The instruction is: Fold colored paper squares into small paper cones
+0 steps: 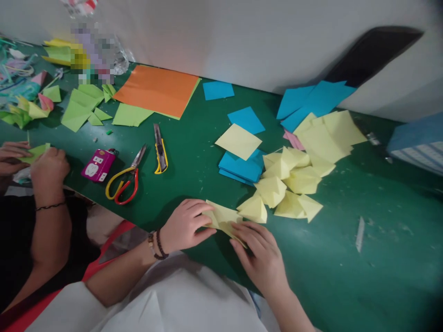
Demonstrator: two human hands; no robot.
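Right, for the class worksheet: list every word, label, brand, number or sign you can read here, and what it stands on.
No text can be read.
Magenta box: white markings, too blurred to make out.
Red-and-white patch at the top edge: blurred and cut off.

Scissors [133, 169] lie between a magenta box [98, 165] and a yellow cutter [160, 151].

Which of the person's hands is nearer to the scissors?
Left. The left hand is to the lower right of the scissors, not touching; the right hand is farther right.
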